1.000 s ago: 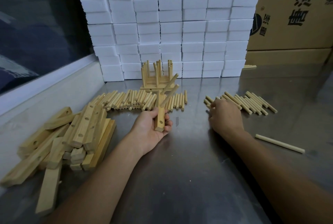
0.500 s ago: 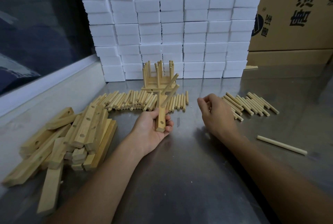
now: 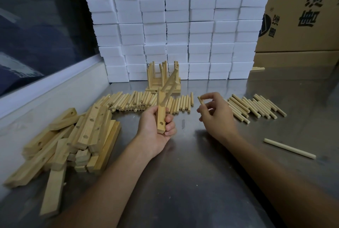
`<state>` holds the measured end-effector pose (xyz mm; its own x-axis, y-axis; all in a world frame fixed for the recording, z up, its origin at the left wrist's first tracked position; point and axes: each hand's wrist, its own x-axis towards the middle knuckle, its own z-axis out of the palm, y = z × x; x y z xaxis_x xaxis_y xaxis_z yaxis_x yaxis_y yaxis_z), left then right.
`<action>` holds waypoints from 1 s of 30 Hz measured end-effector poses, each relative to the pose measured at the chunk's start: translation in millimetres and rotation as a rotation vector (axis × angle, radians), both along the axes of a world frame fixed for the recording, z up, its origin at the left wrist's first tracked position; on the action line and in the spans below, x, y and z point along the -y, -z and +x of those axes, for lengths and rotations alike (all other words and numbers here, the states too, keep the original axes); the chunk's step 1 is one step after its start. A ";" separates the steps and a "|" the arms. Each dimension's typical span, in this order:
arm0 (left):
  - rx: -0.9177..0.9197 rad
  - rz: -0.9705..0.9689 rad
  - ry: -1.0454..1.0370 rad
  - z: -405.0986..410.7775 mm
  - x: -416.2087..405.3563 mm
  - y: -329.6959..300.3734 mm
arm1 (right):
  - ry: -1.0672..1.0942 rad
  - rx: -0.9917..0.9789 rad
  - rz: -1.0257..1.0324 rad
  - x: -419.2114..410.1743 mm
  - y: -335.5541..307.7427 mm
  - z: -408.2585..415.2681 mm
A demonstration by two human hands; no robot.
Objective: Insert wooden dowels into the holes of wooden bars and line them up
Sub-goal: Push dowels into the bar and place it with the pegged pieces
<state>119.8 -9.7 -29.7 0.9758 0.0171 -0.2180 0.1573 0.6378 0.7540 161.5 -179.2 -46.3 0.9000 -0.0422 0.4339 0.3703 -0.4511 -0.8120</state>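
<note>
the left hand (image 3: 156,132) is gripping a wooden bar (image 3: 161,116) upright above the steel table (image 3: 183,182), fingers curled round its lower end. two dowels (image 3: 169,88) are already sticking out of the bar's upper holes, slanting up and to the right, and one open hole is showing near its lower end. the right hand (image 3: 216,116) is hovering just right of the bar, pinching a single short dowel (image 3: 200,100) between thumb and fingertips, apart from the bar. behind the bar a row of loose dowels (image 3: 137,102) is lying on the table, and behind that row finished bars (image 3: 161,79) with upright dowels are standing. left of the bar a heap of bars (image 3: 73,139) is lying. right of the bar a second dowel pile (image 3: 256,107) is lying, and one longer stick (image 3: 289,148) is lying nearer the viewer. white foam blocks (image 3: 174,26) are stacked behind, with a cardboard box (image 3: 302,17) beside them.
</note>
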 end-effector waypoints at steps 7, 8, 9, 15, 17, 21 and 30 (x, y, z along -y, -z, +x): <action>-0.023 -0.022 0.001 0.3 1.4 1.1 | -0.113 -0.157 0.268 -7.7 -7.7 -7.0; -0.027 -0.026 -0.002 0.4 1.4 1.1 | -0.126 -0.188 0.291 -8.0 -7.6 -7.8; -0.029 -0.029 -0.003 0.5 1.4 1.1 | -0.134 -0.213 0.320 -8.9 -8.3 -8.3; -0.025 -0.038 0.000 0.0 1.5 1.3 | -0.236 -0.295 0.461 -14.6 -13.2 -13.8; -0.021 -0.037 0.000 0.0 1.5 1.6 | -0.236 -0.301 0.448 -17.7 -13.6 -15.9; -0.015 -0.032 -0.010 0.5 2.1 1.5 | -0.297 -0.282 0.522 -23.9 -16.5 -21.8; 0.001 -0.027 -0.045 2.7 1.4 1.9 | -0.412 -0.203 0.568 -35.7 -22.8 -31.4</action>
